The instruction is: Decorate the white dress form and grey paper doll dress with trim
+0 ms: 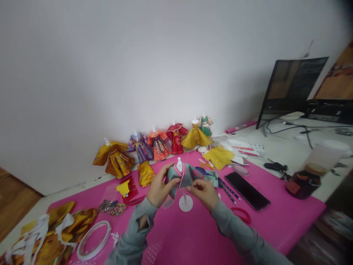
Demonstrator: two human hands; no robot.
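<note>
A small white mannequin stand (185,203) rises from the pink mat (193,235) and wears a grey-green paper robe (184,176) with a pink collar. My left hand (159,187) grips the robe's left side and sleeve. My right hand (203,192) pinches the robe's front edge near the waist. Both sleeves are grey. The mannequin's white neck knob (179,161) shows above the collar.
Several dressed mini mannequins (158,144) line the wall behind. A tape roll (93,239) and gold scraps (52,232) lie at left, yellow fabric (219,156), pencils (228,189), a phone (250,190) and red scissors (242,214) at right. Beyond stand a jar (306,180) and a monitor (292,88).
</note>
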